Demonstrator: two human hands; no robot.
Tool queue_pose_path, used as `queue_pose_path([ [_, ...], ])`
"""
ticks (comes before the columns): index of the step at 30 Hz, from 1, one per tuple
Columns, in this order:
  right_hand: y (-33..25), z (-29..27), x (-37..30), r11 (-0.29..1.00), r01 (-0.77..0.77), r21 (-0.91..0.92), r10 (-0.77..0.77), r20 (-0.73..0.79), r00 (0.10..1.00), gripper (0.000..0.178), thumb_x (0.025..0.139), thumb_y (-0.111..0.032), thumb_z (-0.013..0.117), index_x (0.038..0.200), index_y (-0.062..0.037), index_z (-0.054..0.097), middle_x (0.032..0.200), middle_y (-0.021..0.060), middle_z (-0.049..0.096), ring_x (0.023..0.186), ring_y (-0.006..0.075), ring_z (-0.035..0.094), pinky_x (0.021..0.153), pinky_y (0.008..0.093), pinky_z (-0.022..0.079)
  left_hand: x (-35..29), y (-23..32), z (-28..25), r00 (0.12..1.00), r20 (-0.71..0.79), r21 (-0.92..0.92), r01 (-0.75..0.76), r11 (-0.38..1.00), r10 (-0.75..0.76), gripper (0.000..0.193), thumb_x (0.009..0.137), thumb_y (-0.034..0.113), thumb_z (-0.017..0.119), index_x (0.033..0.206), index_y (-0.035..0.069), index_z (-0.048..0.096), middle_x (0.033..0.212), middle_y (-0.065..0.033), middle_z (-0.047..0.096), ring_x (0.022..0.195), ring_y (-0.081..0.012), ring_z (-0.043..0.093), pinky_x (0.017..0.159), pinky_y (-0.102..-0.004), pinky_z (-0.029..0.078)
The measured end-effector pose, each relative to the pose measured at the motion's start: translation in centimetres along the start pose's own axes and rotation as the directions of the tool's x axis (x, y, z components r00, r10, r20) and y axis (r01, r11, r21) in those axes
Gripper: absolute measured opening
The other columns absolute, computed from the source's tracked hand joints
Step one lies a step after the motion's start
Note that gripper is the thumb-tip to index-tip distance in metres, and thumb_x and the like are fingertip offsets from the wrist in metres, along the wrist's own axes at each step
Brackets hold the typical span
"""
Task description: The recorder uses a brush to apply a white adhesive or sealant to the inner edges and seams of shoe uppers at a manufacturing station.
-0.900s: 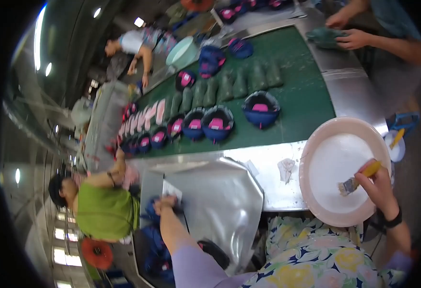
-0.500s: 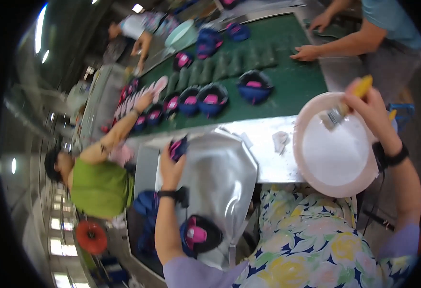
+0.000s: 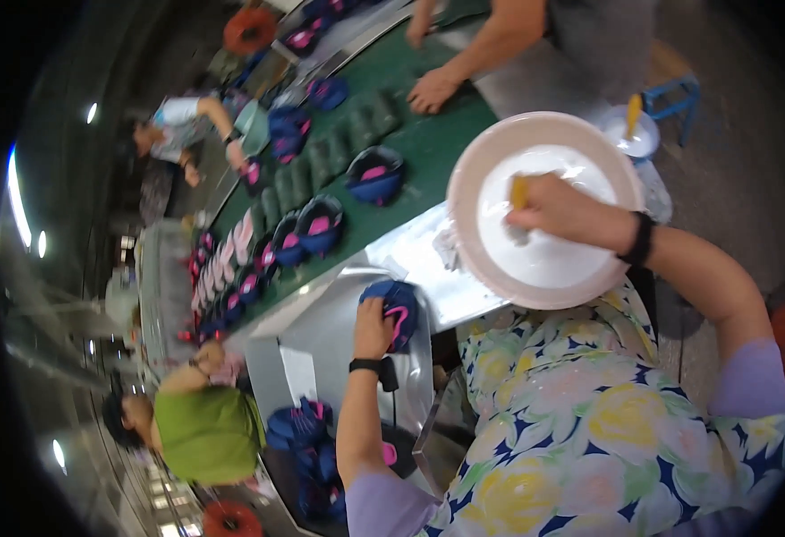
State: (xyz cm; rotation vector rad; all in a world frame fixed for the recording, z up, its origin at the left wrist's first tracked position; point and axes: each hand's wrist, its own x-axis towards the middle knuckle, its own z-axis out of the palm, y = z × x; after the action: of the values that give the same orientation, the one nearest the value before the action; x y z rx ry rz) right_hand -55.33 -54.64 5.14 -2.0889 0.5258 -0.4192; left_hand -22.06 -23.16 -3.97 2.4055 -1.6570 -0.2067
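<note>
My left hand (image 3: 373,329) is closed around a navy shoe upper (image 3: 403,302) with pink trim, over the metal tray (image 3: 334,304). In my right hand (image 3: 564,213) is a brush (image 3: 519,191) with a yellow handle, gripped from above. Its bristle end reaches down to the white liquid (image 3: 540,264) in a pale pink basin (image 3: 460,201); my fingers partly hide it. Several more navy uppers (image 3: 301,425) lie piled in the dark part at the left, beside my left forearm.
A green conveyor belt (image 3: 421,170) carries navy-and-pink uppers (image 3: 376,174), dark green foot-shaped pieces (image 3: 294,179) and pink soles (image 3: 231,251). Co-workers stand around it, one in a green top (image 3: 204,434). A crumpled white cloth (image 3: 447,246) touches the basin. A small white tub (image 3: 634,134) sits beyond it.
My right hand has lowered the brush into the basin. The left hand has moved the upper rightward and turned it. The view has swung, so the belt and basin appear further left.
</note>
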Motion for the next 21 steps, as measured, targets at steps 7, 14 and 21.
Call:
queue_pose_path([
  [7, 2.8, -0.2, -1.7, 0.876, 0.354, -0.328, -0.232, 0.356, 0.905, 0.029, 0.08, -0.012, 0.072, 0.107, -0.0023, 0.066, 0.098, 0.0198, 0.069, 0.093, 0.0387, 0.067, 0.085, 0.0466, 0.052, 2.6, 0.0, -9.5, 0.985, 0.13, -0.704, 0.175, 0.688, -0.117, 0.062, 0.086, 0.012, 0.07, 0.143, 0.007, 0.046, 0.131, -0.0123, 0.058, 0.119, -0.026, 0.058, 0.101, -0.0386, 0.048],
  [14, 0.0, -7.9, -0.9, 0.966, 0.259, -0.008, -0.257, -0.162, 0.953, 0.024, 0.082, -0.02, 0.074, 0.091, -0.0013, 0.062, 0.084, 0.017, 0.067, 0.079, 0.0348, 0.065, 0.072, 0.0405, 0.05, 7.6, 8.1, -9.2, 0.989, -0.091, -0.438, -0.142, 0.887, 0.113, 0.06, 0.085, 0.013, 0.071, 0.14, 0.007, 0.049, 0.131, -0.0131, 0.059, 0.119, -0.0276, 0.058, 0.101, -0.04, 0.048],
  [21, -2.6, -9.8, -1.6, 0.971, 0.216, 0.103, -0.152, -0.434, 0.888, 0.031, 0.083, -0.026, 0.073, 0.085, 0.0022, 0.059, 0.07, 0.0147, 0.064, 0.064, 0.0256, 0.063, 0.064, 0.0352, 0.05, 12.5, 16.4, -8.2, 0.828, -0.291, -0.109, -0.527, 0.843, 0.48, 0.057, 0.084, 0.014, 0.072, 0.137, 0.007, 0.053, 0.131, -0.014, 0.059, 0.119, -0.0296, 0.059, 0.101, -0.0416, 0.048],
])
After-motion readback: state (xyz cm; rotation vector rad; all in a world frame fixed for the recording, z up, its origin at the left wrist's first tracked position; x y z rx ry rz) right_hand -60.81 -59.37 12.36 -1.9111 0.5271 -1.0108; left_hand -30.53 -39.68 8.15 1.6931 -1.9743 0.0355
